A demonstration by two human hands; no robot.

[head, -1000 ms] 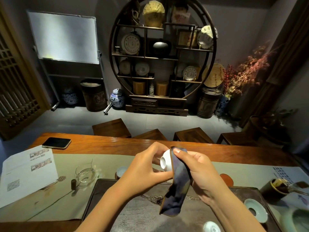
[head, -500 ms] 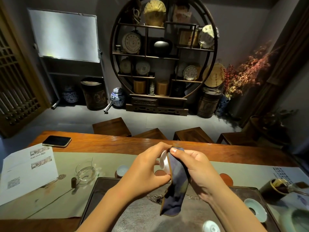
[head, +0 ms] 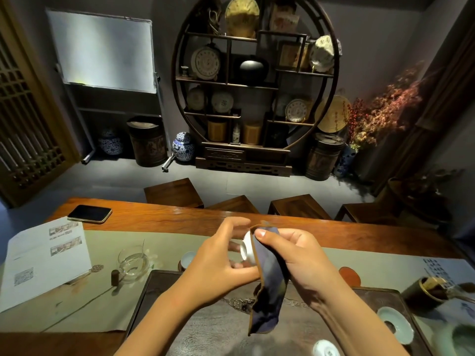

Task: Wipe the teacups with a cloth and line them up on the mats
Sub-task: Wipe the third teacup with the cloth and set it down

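Observation:
I hold a small white teacup on its side above the dark tea tray. My right hand pinches a dark blue cloth against the cup's rim, thumb on top, and the cloth hangs down over the tray. My left hand sits just left of the cup with fingers spread; blurred fingertips touch the cup's foot. Another teacup stands on a round mat at the tray's far left corner. A bare reddish mat lies to the right. A third cup stands on the tray near me.
A glass pitcher, printed papers and a phone lie to the left on the wooden table. A pale green saucer and a dark canister stand at the right. Stools line the far side.
My left hand has loosened from a firm hold on the cup, its fingers now spread. The cup has tipped more onto its side; the right hand keeps the cloth on it.

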